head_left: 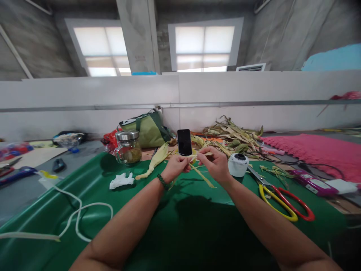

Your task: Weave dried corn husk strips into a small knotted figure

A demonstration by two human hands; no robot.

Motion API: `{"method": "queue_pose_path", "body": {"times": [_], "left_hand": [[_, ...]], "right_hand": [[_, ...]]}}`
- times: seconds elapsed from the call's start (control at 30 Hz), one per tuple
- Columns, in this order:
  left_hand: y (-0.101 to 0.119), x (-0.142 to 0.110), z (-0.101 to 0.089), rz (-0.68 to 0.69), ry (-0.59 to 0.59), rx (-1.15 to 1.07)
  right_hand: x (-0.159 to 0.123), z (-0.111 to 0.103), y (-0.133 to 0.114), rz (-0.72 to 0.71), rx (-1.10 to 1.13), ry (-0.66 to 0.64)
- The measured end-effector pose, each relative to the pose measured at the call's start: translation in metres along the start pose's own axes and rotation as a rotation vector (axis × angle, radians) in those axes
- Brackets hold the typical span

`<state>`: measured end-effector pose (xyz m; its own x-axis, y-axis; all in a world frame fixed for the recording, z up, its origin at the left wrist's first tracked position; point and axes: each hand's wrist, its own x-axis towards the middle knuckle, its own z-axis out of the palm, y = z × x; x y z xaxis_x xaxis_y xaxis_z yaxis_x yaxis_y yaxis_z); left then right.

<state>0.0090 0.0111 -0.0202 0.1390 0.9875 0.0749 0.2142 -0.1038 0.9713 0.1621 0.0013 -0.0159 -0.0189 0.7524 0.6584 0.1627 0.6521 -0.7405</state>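
Both my hands are raised over a green table cover (180, 226) and pinch the same thin yellow-green husk strip (203, 178). My left hand (175, 166), with a dark green bead bracelet on its wrist, is closed on the strip's left end. My right hand (216, 163) is closed on it a little to the right, and the strip's free end hangs down toward the cover. Just behind my hands a black phone (184, 142) stands upright. A pale corn husk (154, 161) lies to the left of my left hand.
A heap of dried husks (231, 137) lies behind, a white tape roll (238, 165) and yellow-and-red scissors (278, 197) to the right. A glass jar (128, 147), green bag (146, 130), crumpled tissue (121, 180) and white cord (76, 216) sit left; a pink mat (316, 150) far right.
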Motion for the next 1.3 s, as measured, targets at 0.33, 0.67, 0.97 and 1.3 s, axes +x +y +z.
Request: {"method": "queue_pose_path", "body": {"times": [0.33, 0.67, 0.97, 1.3], "left_hand": [[0.007, -0.004, -0.018, 0.128, -0.232, -0.216], [0.011, -0.008, -0.008, 0.256, -0.146, -0.146], [0.012, -0.006, -0.013, 0.21, 0.059, -0.233], [0.008, -0.005, -0.007, 0.1, -0.069, -0.289]], "right_hand": [[-0.001, 0.006, 0.01, -0.127, -0.109, -0.164], [-0.002, 0.003, 0.011, -0.231, -0.318, -0.099], [-0.004, 0.0, 0.006, -0.448, -0.614, -0.068], [-0.018, 0.024, 0.011, -0.872, -0.777, -0.28]]}}
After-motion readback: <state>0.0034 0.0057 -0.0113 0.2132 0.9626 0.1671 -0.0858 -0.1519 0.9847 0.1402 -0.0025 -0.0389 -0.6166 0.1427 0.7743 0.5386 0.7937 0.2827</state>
